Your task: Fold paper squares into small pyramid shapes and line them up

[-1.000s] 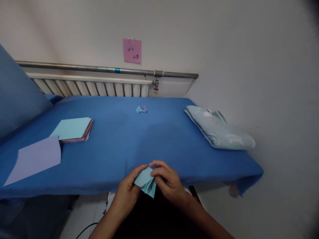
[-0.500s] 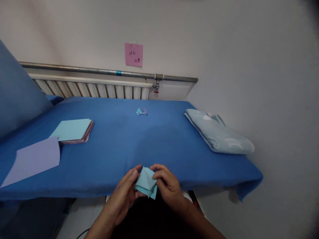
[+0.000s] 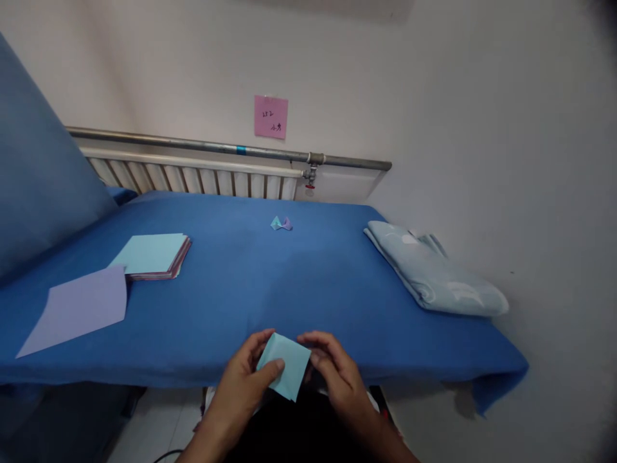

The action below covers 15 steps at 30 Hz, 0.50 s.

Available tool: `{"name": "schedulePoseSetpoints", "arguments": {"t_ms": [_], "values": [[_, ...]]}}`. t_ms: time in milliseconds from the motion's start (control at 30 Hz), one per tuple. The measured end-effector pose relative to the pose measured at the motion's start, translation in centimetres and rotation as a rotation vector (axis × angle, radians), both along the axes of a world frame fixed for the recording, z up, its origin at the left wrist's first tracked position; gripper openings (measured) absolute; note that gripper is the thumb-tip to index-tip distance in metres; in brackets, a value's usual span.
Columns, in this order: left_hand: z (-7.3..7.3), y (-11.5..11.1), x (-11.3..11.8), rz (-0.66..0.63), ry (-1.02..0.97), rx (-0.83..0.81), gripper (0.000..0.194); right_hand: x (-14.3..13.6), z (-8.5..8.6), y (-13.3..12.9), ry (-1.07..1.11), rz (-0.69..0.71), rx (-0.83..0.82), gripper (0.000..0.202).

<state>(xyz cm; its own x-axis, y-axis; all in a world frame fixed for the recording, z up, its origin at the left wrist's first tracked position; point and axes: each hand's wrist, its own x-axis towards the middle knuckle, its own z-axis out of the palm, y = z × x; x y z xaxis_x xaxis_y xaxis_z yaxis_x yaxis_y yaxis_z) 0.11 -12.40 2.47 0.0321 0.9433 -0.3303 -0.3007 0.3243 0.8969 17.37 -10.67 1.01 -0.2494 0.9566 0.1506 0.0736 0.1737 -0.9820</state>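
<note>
A light teal paper [image 3: 292, 368], folded into a small square, is held at the near edge of the blue-covered bed. My left hand [image 3: 251, 370] grips it from the left, thumb on its face and fingers behind. At its right edge is my right hand [image 3: 333, 366], fingers bent and thumb close to the paper's corner; whether the fingertips pinch it is hard to make out. A small folded piece in teal and purple [image 3: 281, 224] lies farther back on the blue sheet [image 3: 231, 270].
At the left lie a stack of coloured paper [image 3: 152, 253] and a loose purple sheet [image 3: 80, 307]. A folded pale blanket [image 3: 436, 270] rests at the right. Behind the bed are a metal pipe [image 3: 193, 145], a radiator [image 3: 202, 180] and a pink note [image 3: 270, 117] on the wall.
The teal paper has gone from a pointed shape with spread layers to a flat square facing up. My left thumb now lies on its face. The camera view has shifted slightly.
</note>
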Motion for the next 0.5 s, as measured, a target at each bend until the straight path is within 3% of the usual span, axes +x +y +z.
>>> {"name": "schedulePoseSetpoints", "arguments": {"t_ms": [100,200,333,500], "values": [[0.3,-0.3,0.1,-0.043,0.134,0.087,0.060,0.2,1.6,-0.1,-0.051,-0.025,-0.081,0.026],[0.5,-0.6,0.1,-0.082,0.306,0.164,0.055,0.2,2.6,-0.1,-0.109,0.004,-0.035,0.027],[0.6,-0.8,0.1,-0.089,0.505,0.246,0.048,0.0,2.5,-0.2,-0.086,-0.096,0.123,0.014],[0.6,-0.8,0.4,-0.130,0.544,0.280,0.047,-0.3,2.2,-0.1,-0.147,-0.053,0.167,0.009]]}}
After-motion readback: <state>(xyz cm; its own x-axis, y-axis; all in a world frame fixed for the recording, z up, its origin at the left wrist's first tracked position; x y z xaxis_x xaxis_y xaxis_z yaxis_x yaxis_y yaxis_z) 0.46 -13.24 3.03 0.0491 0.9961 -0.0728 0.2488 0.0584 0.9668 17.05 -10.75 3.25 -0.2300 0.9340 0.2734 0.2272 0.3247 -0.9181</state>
